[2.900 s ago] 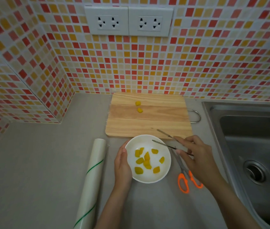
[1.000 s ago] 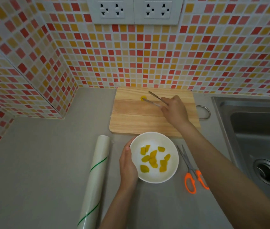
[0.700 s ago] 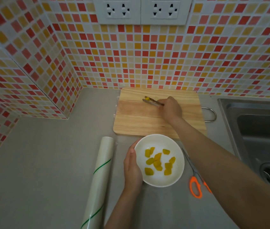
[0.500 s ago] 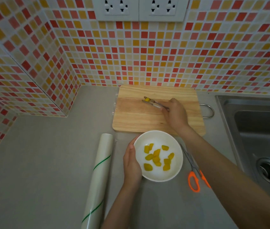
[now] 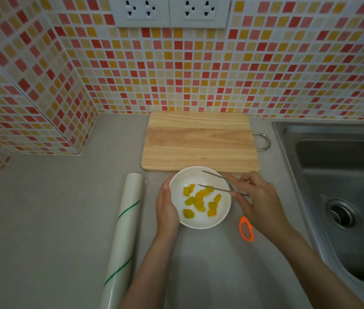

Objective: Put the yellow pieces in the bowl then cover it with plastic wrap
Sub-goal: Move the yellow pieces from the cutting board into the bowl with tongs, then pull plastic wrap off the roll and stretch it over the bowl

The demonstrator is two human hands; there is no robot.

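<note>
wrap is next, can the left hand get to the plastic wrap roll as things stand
Probably yes: the left hand cups the bowl, and the plastic wrap roll lies just to its left with only bare counter between.

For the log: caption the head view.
Left hand steadies white bowl of yellow pieces; right hand holds metal tongs over it, plastic wrap roll beside.

In the frame's centre the bowl (image 5: 200, 221) sat on the bench (image 5: 42, 208) with the pieces (image 5: 198, 201) in it. The cutting board (image 5: 198, 141) lay behind it, the wrap roll (image 5: 127, 219) to its left, and the scissors (image 5: 246, 229) and sink (image 5: 332, 175) to its right.
</note>
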